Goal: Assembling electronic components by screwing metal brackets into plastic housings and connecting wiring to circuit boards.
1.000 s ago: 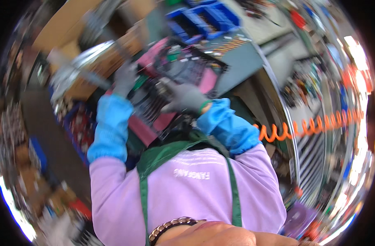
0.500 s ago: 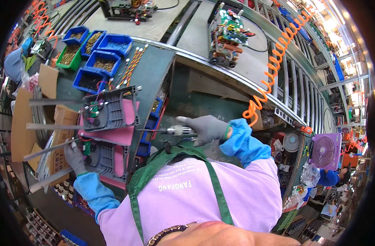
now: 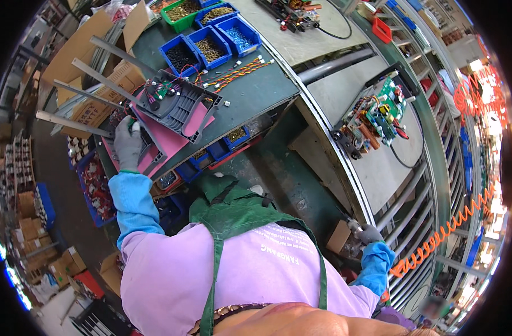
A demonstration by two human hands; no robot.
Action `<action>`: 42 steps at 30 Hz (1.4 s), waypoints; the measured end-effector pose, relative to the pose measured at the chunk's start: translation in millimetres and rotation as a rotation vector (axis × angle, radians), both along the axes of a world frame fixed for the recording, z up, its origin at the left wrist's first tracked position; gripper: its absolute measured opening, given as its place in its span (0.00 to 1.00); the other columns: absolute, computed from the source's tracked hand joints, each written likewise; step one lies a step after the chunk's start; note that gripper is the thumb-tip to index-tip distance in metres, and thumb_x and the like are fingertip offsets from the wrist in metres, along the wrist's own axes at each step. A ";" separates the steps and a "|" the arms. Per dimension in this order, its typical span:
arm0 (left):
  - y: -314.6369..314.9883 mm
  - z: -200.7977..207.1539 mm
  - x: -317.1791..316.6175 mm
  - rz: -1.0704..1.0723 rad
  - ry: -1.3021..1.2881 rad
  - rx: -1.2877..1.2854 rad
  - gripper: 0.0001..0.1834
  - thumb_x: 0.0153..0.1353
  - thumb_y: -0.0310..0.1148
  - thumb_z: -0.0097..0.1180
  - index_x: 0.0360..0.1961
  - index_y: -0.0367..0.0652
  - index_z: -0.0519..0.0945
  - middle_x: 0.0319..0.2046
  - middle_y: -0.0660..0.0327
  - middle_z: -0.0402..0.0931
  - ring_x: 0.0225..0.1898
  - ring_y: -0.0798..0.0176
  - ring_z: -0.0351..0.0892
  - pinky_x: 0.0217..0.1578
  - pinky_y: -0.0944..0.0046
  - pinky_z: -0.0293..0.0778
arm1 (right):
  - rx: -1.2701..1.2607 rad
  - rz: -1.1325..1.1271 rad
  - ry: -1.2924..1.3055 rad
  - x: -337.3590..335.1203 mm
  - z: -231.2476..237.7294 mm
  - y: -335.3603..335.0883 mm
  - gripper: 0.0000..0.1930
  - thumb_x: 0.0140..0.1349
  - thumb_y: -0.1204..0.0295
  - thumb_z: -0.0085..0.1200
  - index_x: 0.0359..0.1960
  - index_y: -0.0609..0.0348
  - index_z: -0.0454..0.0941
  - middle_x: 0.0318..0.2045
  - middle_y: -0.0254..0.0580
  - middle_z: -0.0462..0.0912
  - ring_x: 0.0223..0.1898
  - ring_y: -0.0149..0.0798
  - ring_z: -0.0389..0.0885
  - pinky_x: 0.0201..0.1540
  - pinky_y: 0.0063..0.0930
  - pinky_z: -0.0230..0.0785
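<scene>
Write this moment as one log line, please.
left hand: on grey plastic housing | right hand: low beside bench, holding tool | blue parts bins: untouched

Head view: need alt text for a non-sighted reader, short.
A person's gloved left hand rests on a dark grey plastic housing lying on pink sheets on a green workbench, while the gloved right hand reaches low beside the conveyor rails. Blue bins of small parts sit behind the housing.

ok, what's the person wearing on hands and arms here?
Both hands are in grey work gloves: left hand, right hand. Each forearm has a bright blue oversleeve, gathered at the wrist, worn over a lilac long-sleeved top. A dark green apron with straps lies over the top. No cables or markings show on the gloves.
</scene>
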State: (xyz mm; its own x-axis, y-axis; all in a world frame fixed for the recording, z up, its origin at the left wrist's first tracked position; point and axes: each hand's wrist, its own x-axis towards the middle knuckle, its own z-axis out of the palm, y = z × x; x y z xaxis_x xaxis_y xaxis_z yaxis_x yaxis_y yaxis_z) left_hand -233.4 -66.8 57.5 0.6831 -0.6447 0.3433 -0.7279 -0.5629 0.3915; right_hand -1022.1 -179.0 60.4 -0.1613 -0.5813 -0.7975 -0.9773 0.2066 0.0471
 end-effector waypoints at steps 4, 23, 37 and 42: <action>-38.5 -0.4 -39.9 -0.112 0.022 -0.009 0.19 0.62 0.39 0.55 0.53 0.44 0.75 0.48 0.52 0.76 0.50 0.49 0.76 0.52 0.54 0.72 | -0.019 0.088 0.386 -64.6 -39.7 -28.0 0.20 0.57 0.55 0.55 0.46 0.52 0.83 0.46 0.50 0.83 0.49 0.51 0.81 0.51 0.41 0.73; -221.9 -66.8 -38.0 0.246 0.278 0.370 0.53 0.53 0.50 0.61 0.71 0.41 0.46 0.57 0.39 0.69 0.57 0.40 0.72 0.57 0.50 0.68 | -0.014 -0.298 0.550 8.6 -19.7 -46.8 0.27 0.46 0.51 0.69 0.48 0.44 0.81 0.47 0.41 0.83 0.50 0.44 0.82 0.50 0.40 0.75; -125.5 99.4 -147.0 0.137 0.805 -0.595 0.39 0.56 0.23 0.51 0.71 0.45 0.56 0.52 0.52 0.73 0.44 0.57 0.78 0.45 0.63 0.76 | -0.498 0.228 -0.429 94.1 -0.4 -139.6 0.19 0.60 0.61 0.52 0.52 0.50 0.75 0.41 0.51 0.81 0.42 0.53 0.80 0.45 0.43 0.72; -114.3 151.9 -224.4 -0.181 0.808 -0.596 0.46 0.50 0.33 0.55 0.72 0.43 0.51 0.56 0.50 0.69 0.50 0.57 0.75 0.51 0.61 0.73 | -0.437 0.424 -0.502 100.4 14.6 -148.7 0.19 0.61 0.63 0.52 0.53 0.55 0.75 0.42 0.51 0.81 0.42 0.49 0.81 0.47 0.41 0.72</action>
State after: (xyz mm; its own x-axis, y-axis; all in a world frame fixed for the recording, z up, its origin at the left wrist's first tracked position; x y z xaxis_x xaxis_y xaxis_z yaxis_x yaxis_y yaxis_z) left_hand -457.8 -181.1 209.3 0.7619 -0.6362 0.1214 -0.1765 -0.0237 0.9840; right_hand -921.7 -327.7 75.0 0.4633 -0.7901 -0.4013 -0.8596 -0.2906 -0.4202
